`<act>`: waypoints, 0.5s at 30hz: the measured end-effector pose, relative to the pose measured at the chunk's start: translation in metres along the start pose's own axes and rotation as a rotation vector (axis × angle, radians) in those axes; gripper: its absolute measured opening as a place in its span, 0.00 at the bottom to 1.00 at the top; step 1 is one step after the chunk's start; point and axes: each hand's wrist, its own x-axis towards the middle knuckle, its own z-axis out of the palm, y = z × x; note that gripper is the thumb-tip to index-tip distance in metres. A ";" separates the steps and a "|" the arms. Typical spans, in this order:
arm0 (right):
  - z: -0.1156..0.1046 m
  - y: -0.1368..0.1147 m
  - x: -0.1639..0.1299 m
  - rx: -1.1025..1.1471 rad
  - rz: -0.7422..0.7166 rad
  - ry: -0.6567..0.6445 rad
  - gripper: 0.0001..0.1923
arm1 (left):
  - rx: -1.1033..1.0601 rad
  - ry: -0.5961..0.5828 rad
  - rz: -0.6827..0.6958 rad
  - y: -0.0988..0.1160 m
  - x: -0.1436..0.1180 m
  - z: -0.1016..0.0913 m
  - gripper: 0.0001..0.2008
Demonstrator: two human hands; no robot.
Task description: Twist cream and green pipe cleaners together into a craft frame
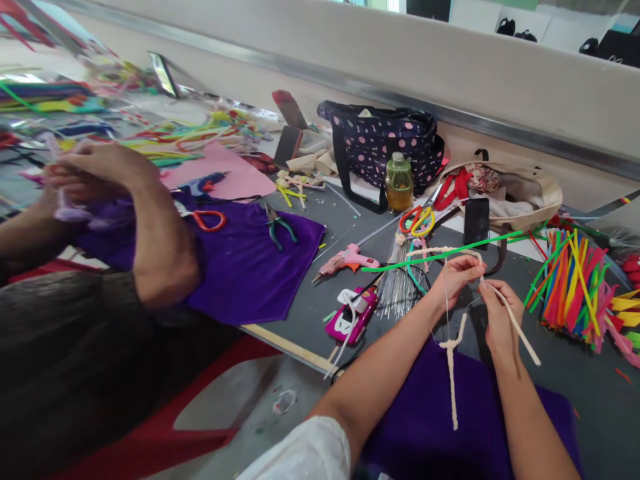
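Across the dark grey desk, matte and flat with a pale wooden edge, lie purple felt cloths, smooth and soft-looking, one under the person's forearms. Behind runs a cream wall with a metal rail. Against it stand a navy dotted bag, a glass bottle of amber liquid and a beige tote. A black phone, a pink glue gun, green-handled pliers and thin steel wires lie near. Fuzzy bright pipe cleaners fan out at right. The left hand and right hand both pinch a white chenille stem, twisted into a cross, held above the cloth. At left, a co-worker's hands clasp lilac fuzz.
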 end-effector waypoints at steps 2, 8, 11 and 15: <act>-0.001 0.000 0.000 -0.042 -0.039 0.026 0.10 | 0.027 -0.014 -0.021 -0.001 0.000 0.000 0.16; -0.001 0.004 0.004 -0.033 -0.043 0.085 0.11 | 0.166 -0.130 -0.114 -0.003 0.000 -0.003 0.18; -0.003 0.003 0.004 -0.059 -0.018 0.059 0.12 | 0.189 -0.103 -0.092 -0.002 0.001 -0.005 0.18; -0.009 -0.003 0.002 -0.220 -0.169 0.137 0.13 | 0.209 -0.047 -0.044 0.001 0.004 -0.008 0.18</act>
